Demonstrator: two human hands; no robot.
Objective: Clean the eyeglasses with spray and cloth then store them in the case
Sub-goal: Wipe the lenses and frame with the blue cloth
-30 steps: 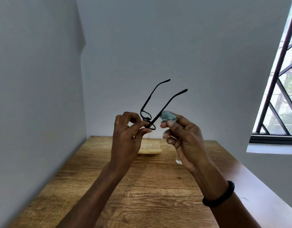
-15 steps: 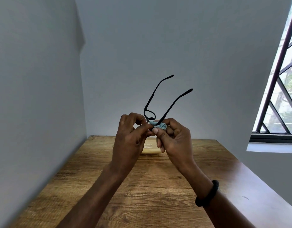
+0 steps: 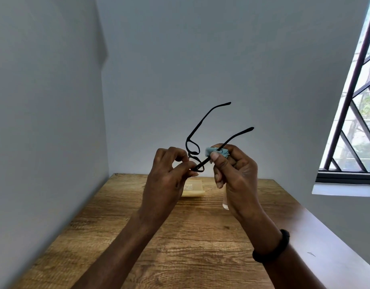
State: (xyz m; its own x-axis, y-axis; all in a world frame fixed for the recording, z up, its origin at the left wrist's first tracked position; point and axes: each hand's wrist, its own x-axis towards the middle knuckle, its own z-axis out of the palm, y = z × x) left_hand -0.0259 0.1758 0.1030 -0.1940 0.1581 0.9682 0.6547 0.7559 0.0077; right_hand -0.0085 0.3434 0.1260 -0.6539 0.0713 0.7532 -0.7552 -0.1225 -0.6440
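Black-framed eyeglasses are held up above the table with both temple arms open and pointing up and away. My left hand pinches the front frame at its near corner. My right hand grips a small blue cloth bunched around the nearer temple arm, close to the hinge. A flat yellow case lies on the wooden table behind my left hand. A clear spray bottle stands behind my right hand, mostly hidden by it.
Grey walls close the table in on the left and at the back. A barred window with a white sill sits to the right. A black band circles my right wrist.
My right hand has slid the cloth from the lens and frame front out to the right along the temple arm. The glasses have tilted slightly; my left hand keeps its pinch.
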